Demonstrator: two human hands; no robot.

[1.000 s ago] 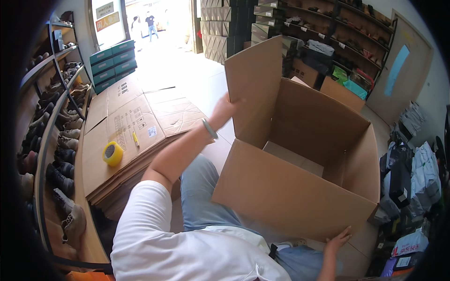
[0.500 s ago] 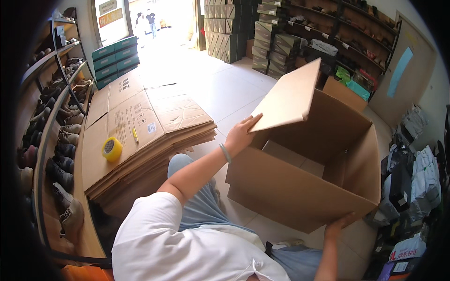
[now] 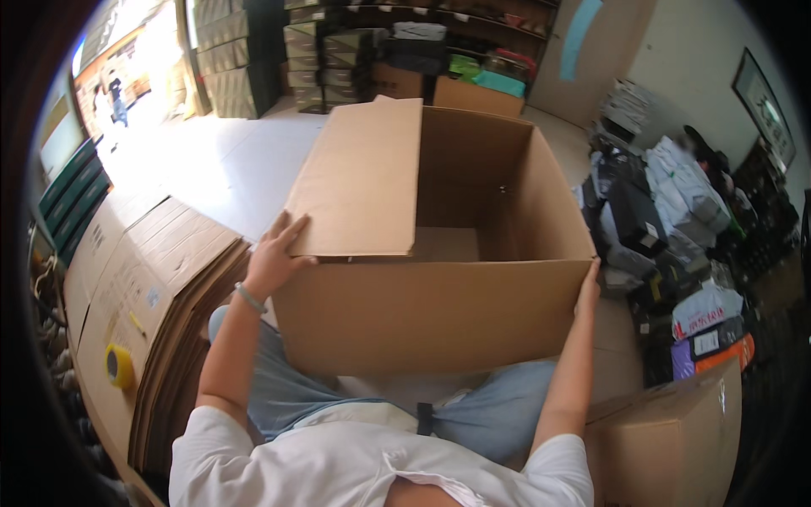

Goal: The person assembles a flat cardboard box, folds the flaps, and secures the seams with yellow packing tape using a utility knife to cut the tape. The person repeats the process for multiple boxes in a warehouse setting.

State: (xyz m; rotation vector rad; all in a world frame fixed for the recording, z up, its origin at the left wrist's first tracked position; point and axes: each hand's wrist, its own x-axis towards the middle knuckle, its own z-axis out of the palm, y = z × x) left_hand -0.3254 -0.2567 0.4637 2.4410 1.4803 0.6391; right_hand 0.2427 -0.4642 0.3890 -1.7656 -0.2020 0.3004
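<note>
A large brown cardboard box [image 3: 439,317] stands before my knees with its top partly uncovered. Its left flap [image 3: 363,186] is folded in over the left part of the opening, and the bare inside shows on the right. At the near left corner my left hand [image 3: 277,255] rests with fingers spread, the fingertips on the flap's edge and the thumb by the front panel. My right hand [image 3: 589,289] grips the box at its near right corner, its fingers along the side wall and partly hidden.
Flattened cartons [image 3: 160,279] lie stacked at my left, topped by a yellow tape roll [image 3: 119,366] and a yellow cutter [image 3: 137,324]. Wrapped parcels [image 3: 684,190] are heaped on the right. Another carton [image 3: 667,439] sits near my right elbow. Shoe boxes [image 3: 228,63] stand far back.
My view has turned right. The raised flap has come down over the opening. The box now faces me squarely; my left hand is at its near left corner, my right hand higher up.
</note>
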